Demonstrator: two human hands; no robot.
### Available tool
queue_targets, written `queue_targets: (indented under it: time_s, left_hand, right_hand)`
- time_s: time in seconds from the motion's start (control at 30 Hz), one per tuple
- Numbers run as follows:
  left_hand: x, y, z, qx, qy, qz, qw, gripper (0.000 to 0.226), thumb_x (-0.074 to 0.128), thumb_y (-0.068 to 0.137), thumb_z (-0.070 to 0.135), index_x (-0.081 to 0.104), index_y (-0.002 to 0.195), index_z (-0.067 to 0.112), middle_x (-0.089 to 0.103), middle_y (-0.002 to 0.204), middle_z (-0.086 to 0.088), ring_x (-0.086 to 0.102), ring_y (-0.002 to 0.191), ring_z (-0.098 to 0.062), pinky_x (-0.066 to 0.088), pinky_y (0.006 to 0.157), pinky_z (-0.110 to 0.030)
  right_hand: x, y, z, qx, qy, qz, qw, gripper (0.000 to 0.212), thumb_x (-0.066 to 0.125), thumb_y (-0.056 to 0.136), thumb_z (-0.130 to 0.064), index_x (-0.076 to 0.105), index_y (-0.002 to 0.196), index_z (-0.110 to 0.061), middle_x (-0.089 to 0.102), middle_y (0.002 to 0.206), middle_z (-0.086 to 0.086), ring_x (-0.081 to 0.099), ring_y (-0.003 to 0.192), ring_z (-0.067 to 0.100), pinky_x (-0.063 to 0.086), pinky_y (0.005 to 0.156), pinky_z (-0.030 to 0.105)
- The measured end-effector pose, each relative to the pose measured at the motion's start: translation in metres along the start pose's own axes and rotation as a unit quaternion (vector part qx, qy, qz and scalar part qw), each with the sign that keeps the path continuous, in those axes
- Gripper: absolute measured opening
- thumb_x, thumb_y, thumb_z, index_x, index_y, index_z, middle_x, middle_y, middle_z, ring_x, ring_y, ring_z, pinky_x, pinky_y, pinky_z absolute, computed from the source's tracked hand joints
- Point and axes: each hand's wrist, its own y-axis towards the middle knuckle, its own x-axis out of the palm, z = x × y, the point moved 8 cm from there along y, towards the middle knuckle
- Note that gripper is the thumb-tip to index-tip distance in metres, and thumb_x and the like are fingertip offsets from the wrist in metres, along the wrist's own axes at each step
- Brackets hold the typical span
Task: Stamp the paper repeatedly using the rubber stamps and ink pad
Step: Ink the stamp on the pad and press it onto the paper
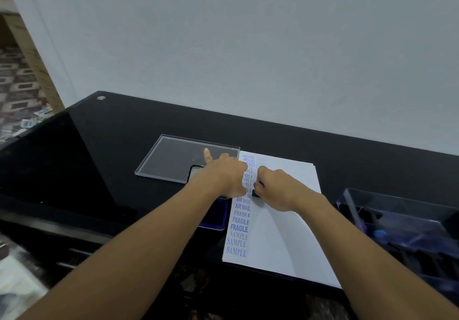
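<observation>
Right hand [275, 188] grips stamp [255, 193] on paper [285, 232]; left hand [221, 174] just beside.

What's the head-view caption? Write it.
Right hand presses a stamp onto the paper; left hand rests at its edge.

One paper [285, 220], one stamp [255, 193] (two hands [221, 175] [275, 188])

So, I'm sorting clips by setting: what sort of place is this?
Probably an indoor home or small-office workspace: a glossy black desk against a plain pale wall, holding stamped paper, a blue ink pad and a clear organiser box.
</observation>
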Motion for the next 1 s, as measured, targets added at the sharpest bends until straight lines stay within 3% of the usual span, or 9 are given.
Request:
queue_targets:
  time_s: [0.17,0.4,0.7,0.83,1.0]
  left_hand:
    - [0.003,0.002,-0.001,-0.002,0.004,-0.003,1.000,0.038,0.061,0.092,0.041,0.056,0.124,0.021,0.057,0.124,-0.003,0.036,0.136,-0.027,-0.003,0.110,-0.076]
    - [0.006,0.004,-0.001,-0.004,0.012,-0.014,1.000,0.043,0.062,0.091,0.047,0.057,0.126,0.021,0.056,0.129,-0.004,0.034,0.138,-0.028,-0.004,0.110,-0.077]
    - [0.011,0.006,-0.002,-0.009,0.027,-0.062,0.998,0.061,0.067,0.083,0.061,0.059,0.131,0.024,0.049,0.144,-0.003,0.016,0.150,-0.032,-0.010,0.106,-0.079]
    - [0.011,0.003,-0.002,-0.016,0.026,-0.098,0.995,0.079,0.073,0.076,0.063,0.052,0.141,0.023,0.041,0.153,-0.004,0.003,0.153,-0.033,-0.012,0.107,-0.078]
    - [0.011,0.002,-0.002,-0.021,0.037,-0.111,0.993,0.091,0.075,0.073,0.067,0.044,0.148,0.027,0.033,0.159,-0.004,0.001,0.153,-0.033,-0.012,0.108,-0.078]
  right_hand:
    - [0.004,0.001,0.000,0.003,-0.003,0.009,1.000,0.019,0.049,0.101,-0.030,0.044,0.109,-0.014,0.058,0.094,0.005,0.058,0.077,0.022,0.048,0.067,0.034]
    - [0.010,-0.002,0.004,0.014,0.030,0.045,0.998,0.021,0.050,0.099,-0.034,0.040,0.104,-0.016,0.057,0.084,0.004,0.056,0.071,0.023,0.044,0.062,0.035]
    - [0.008,-0.003,0.002,0.025,0.045,0.060,0.997,0.022,0.054,0.097,-0.030,0.038,0.100,-0.016,0.052,0.081,0.004,0.051,0.068,0.021,0.037,0.056,0.031]
    - [0.007,-0.005,0.000,0.024,0.041,0.066,0.997,0.025,0.057,0.095,-0.029,0.036,0.098,-0.016,0.044,0.072,-0.002,0.044,0.062,0.014,0.030,0.050,0.027]
    - [0.006,-0.007,-0.003,0.016,0.028,0.077,0.997,0.028,0.059,0.096,-0.030,0.034,0.099,-0.017,0.045,0.074,-0.002,0.043,0.061,0.011,0.027,0.048,0.024]
